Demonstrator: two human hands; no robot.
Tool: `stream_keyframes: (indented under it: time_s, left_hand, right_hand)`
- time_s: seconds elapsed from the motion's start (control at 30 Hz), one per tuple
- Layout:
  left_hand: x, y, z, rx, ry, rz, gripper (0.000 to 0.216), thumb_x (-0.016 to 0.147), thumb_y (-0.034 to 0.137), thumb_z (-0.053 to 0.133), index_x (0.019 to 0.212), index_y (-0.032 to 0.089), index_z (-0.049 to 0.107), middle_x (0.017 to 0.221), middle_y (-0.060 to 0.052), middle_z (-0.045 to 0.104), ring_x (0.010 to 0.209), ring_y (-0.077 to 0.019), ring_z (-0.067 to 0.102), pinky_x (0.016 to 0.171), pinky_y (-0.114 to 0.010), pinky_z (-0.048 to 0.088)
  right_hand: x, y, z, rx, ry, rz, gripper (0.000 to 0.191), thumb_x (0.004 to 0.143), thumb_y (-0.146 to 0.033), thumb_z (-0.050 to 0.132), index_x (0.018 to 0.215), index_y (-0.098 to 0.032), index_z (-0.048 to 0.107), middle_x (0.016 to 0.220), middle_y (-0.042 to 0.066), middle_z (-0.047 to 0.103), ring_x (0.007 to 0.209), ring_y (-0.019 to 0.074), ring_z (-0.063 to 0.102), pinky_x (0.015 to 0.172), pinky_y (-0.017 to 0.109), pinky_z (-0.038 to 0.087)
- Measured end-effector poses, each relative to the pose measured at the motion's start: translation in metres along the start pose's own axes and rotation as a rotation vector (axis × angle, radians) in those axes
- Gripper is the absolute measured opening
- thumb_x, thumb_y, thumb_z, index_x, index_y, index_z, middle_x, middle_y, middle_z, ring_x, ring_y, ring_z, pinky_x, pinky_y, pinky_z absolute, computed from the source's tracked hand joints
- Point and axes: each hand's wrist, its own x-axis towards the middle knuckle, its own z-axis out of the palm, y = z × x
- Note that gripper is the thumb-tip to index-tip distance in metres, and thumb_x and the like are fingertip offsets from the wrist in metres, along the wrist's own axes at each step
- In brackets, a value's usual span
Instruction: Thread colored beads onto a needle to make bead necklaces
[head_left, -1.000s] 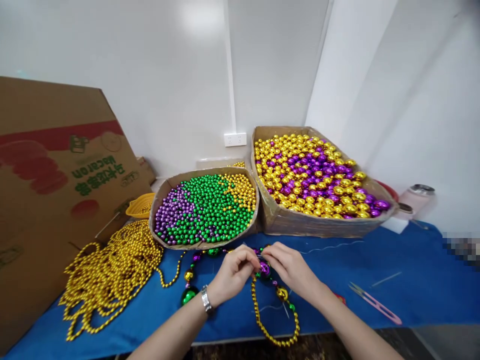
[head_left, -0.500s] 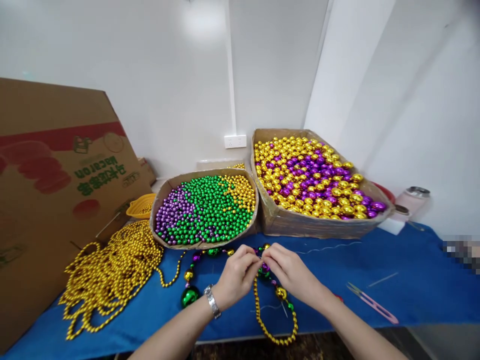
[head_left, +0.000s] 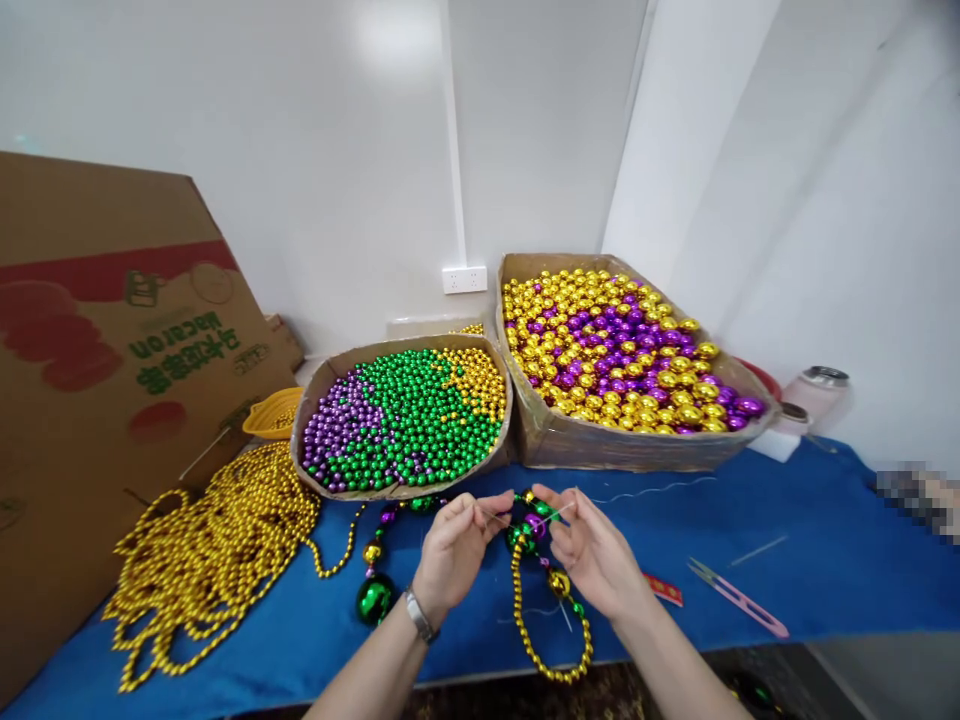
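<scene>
My left hand [head_left: 448, 560], with a watch [head_left: 420, 614] on its wrist, pinches one end of a thin pale thread [head_left: 556, 516] between thumb and forefinger. The other end is pinched in my right hand [head_left: 596, 558]. Between the hands, the thread runs down to a green bead [head_left: 523, 540] and a purple bead on a string of mixed beads. This string lies on the blue cloth, with a large green ball [head_left: 375, 599] at its left and a gold bead [head_left: 559, 584] at its right. A loop of small gold beads [head_left: 523, 640] hangs toward the table's front edge.
A box of small beads [head_left: 405, 410] and a box of larger beads [head_left: 600, 450] stand behind. Gold bead strands [head_left: 217, 560] are heaped at left beside a yellow basket [head_left: 259, 418] and a carton [head_left: 82, 440]. Pink thread snips [head_left: 742, 600] and a red packet [head_left: 664, 590] lie right.
My hands were close together with fingertips meeting. They have moved apart, drawing the thread out to both sides. The red packet has come into clearer view.
</scene>
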Motion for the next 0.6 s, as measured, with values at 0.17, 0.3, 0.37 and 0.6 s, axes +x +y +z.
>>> stream_keyframes:
  time_s: [0.17, 0.3, 0.37, 0.6]
  left_hand:
    - [0.006, -0.006, 0.006, -0.010, 0.078, 0.042, 0.028, 0.077, 0.034, 0.064, 0.063, 0.017, 0.046, 0.057, 0.004, 0.047, 0.060, -0.0116, 0.051, 0.083, -0.039, 0.044]
    - [0.000, -0.014, -0.011, 0.030, 0.121, -0.015, 0.032, 0.077, 0.032, 0.064, 0.060, 0.017, 0.042, 0.052, 0.006, 0.037, 0.051, -0.0087, 0.041, 0.068, -0.032, 0.045]
    - [-0.005, -0.021, -0.021, 0.019, 0.158, -0.053, 0.032, 0.076, 0.032, 0.064, 0.060, 0.017, 0.042, 0.052, 0.007, 0.034, 0.049, -0.0079, 0.038, 0.065, -0.031, 0.044]
    - [-0.003, -0.013, -0.013, 0.268, 0.101, -0.143, 0.031, 0.080, 0.044, 0.058, 0.083, 0.014, 0.061, 0.065, 0.001, 0.047, 0.061, -0.0109, 0.046, 0.067, -0.028, 0.045]
  right_hand:
    - [0.001, 0.005, 0.007, 0.164, 0.017, 0.050, 0.035, 0.080, -0.055, 0.053, 0.073, -0.025, 0.038, 0.056, -0.006, 0.031, 0.047, 0.0100, 0.032, 0.043, 0.022, 0.028]
    - [-0.008, 0.013, -0.001, 0.096, -0.010, 0.105, 0.038, 0.081, -0.055, 0.054, 0.069, -0.023, 0.038, 0.055, -0.008, 0.024, 0.043, 0.0076, 0.024, 0.040, 0.020, 0.022]
    - [-0.014, 0.021, -0.003, 0.044, -0.020, 0.119, 0.040, 0.081, -0.057, 0.052, 0.068, -0.023, 0.037, 0.054, -0.008, 0.025, 0.042, 0.0072, 0.025, 0.040, 0.020, 0.022]
    - [-0.017, -0.004, -0.024, -0.397, -0.113, -0.051, 0.026, 0.086, -0.046, 0.051, 0.080, -0.022, 0.058, 0.071, 0.002, 0.057, 0.063, 0.0149, 0.051, 0.060, 0.028, 0.042]
